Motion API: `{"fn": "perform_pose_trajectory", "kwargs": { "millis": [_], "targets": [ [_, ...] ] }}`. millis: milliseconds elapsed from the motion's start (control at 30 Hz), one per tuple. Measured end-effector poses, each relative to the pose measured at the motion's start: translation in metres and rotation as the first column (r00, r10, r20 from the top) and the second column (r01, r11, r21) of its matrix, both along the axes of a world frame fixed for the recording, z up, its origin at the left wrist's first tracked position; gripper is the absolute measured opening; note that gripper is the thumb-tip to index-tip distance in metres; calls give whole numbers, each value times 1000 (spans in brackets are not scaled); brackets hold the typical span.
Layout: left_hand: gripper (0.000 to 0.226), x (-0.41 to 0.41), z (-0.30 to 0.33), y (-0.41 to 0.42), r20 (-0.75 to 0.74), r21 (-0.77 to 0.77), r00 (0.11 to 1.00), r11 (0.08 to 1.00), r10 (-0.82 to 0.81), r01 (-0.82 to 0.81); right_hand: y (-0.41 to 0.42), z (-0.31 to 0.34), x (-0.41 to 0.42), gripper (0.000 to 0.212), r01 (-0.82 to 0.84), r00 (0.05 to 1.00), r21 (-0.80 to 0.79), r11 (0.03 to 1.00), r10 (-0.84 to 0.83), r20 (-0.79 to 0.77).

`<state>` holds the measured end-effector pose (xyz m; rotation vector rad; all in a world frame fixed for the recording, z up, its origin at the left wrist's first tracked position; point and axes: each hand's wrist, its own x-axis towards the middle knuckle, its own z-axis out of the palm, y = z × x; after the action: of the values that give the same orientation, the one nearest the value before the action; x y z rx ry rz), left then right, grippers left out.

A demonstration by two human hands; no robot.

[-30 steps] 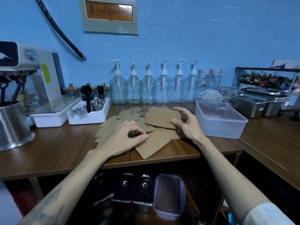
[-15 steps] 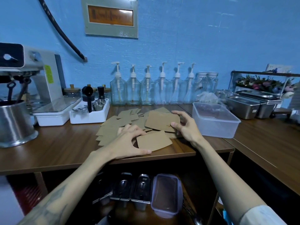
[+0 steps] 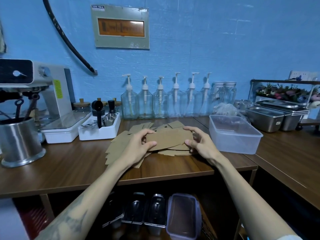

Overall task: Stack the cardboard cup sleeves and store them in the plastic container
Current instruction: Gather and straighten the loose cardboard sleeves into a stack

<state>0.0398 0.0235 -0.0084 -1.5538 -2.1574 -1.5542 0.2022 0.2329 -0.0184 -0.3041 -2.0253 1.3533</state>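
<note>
A loose pile of flat brown cardboard cup sleeves [image 3: 119,144] lies spread on the wooden counter [image 3: 69,163]. Above the pile I hold a small stack of sleeves [image 3: 170,139] between both hands. My left hand [image 3: 138,146] pinches its left end, thumb in front and fingers curled over the top. My right hand [image 3: 199,144] grips the right end the same way. A clear plastic container [image 3: 233,135] stands empty just right of my right hand.
A white tray of coffee tools [image 3: 100,129] and an espresso machine [image 3: 43,101] stand at the left, with a steel canister [image 3: 19,142] nearer. Several glass pump bottles [image 3: 161,101] line the wall. Steel pans [image 3: 270,116] sit at the far right. A lidded box [image 3: 183,215] rests on the shelf below.
Both hands left the flat pile and came together. They now hold a lifted stack of sleeves between them, where before the left hand pressed one sleeve and the right held another.
</note>
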Motion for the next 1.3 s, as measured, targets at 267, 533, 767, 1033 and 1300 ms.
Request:
{"fn": "perform_pose_trajectory", "kwargs": {
  "millis": [267, 533, 767, 1033, 1300],
  "targets": [
    [54, 4, -4, 46, -32, -50, 999, 998, 26, -28, -9, 8, 7, 61, -41, 998, -75, 996, 45, 50],
    [50, 3, -9, 51, -336, -243, 941, 963, 31, -118, -2, 0, -2, 48, -3, 1000, 65, 998, 3, 12],
    [43, 6, -10, 51, -246, -205, 966, 978, -83, 32, 0, -2, -4, 44, 47, 999, 204, 978, -51, 11],
    [39, 4, -12, 47, -144, -209, 976, 969, -163, 130, -3, 0, -5, 34, 118, 992, 360, 926, -126, -1],
    [39, 3, -11, 47, -52, -169, 987, 976, -151, 141, -4, 2, -9, 39, 133, 986, 454, 881, -165, 31]
  ]
}}
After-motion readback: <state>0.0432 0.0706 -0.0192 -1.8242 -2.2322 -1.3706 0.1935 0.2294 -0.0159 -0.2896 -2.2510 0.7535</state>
